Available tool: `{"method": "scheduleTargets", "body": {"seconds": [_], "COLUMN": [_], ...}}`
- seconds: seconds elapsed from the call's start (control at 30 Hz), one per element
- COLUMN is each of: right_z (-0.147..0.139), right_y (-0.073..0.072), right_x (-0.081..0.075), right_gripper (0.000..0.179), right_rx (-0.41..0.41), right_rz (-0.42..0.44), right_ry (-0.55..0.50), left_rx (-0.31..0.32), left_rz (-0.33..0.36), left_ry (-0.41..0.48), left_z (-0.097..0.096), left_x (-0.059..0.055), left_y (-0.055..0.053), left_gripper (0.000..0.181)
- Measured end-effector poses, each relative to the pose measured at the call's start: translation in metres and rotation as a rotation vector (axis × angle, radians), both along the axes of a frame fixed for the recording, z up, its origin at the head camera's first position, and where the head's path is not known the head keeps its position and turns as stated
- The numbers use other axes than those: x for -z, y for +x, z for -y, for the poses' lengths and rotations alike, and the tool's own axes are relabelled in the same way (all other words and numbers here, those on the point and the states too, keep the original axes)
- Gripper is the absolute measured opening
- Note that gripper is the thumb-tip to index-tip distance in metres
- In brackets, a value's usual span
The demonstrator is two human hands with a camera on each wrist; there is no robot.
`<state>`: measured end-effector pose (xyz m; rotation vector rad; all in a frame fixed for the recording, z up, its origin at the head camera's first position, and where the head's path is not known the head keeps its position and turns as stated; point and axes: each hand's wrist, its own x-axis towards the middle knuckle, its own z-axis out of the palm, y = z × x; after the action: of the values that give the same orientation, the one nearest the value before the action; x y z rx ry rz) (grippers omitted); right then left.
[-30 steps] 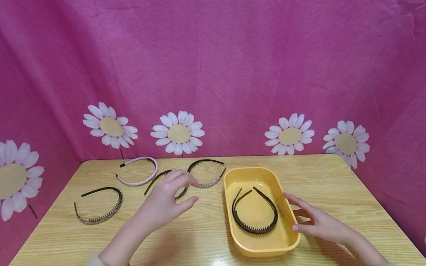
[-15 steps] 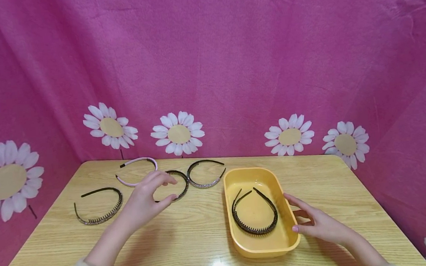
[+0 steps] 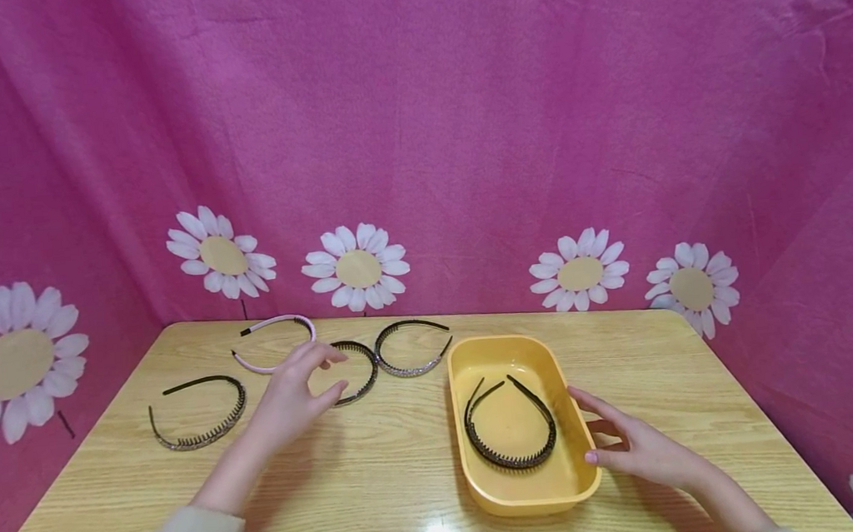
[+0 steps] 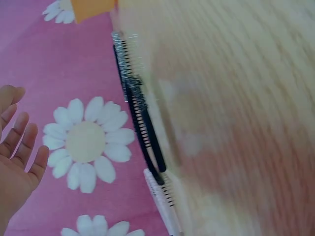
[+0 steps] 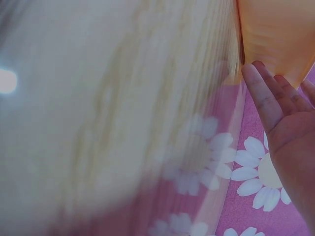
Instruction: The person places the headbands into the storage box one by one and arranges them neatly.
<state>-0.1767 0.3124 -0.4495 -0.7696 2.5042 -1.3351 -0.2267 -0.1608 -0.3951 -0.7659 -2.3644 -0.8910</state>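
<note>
1. Left hand: above the desk, wide, with thumb and fingers well parted.
2. Near that hand's fingertips, lying on the desk: a black band, partly hidden by the hand in the head view.
3. Just beyond the left hand, also partly covered there: a pink band.
4. Farther right of the left hand: a glitter band, close against the black one; touching or not, hard to tell.
5. To the left hand's left, well apart: a toothed band.
6. Right hand: wide, with extended fingers and thumb touching the outer side of a yellow tray.
7. Left of the right hand, inside the tray: overlapping black bands.
8. Beyond both hands: a pink curtain with daisies.
</note>
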Motion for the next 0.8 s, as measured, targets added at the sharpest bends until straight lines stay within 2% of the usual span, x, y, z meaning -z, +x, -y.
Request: {"method": "scheduleTargets", "body": {"seconds": [0.17,0.4,0.63,0.8], "right_z": [0.000,0.000,0.000,0.000], "right_y": [0.000,0.000,0.000,0.000], "right_x": [0.000,0.000,0.000,0.000], "right_gripper": [0.076,0.076,0.076,0.076], "right_rx": [-0.009,-0.009,0.001,-0.004], "right_rz": [0.008,0.013,0.009,0.011], "right_ry": [-0.013,-0.018,0.001,-0.007], "left_rx": [-0.024,-0.029,-0.058,-0.058], "left_rz": [0.069,0.119,0.248,0.302], "left_ry": [0.006,-0.005,-0.047,-0.087], "left_z": [-0.004,-0.011,-0.015,-0.018], "left_x": [0.010,0.021,0.031,0.038], "left_y": [-0.013,-0.026,-0.041,-0.050], "left_gripper": [0.033,0.033,0.036,0.035]}}
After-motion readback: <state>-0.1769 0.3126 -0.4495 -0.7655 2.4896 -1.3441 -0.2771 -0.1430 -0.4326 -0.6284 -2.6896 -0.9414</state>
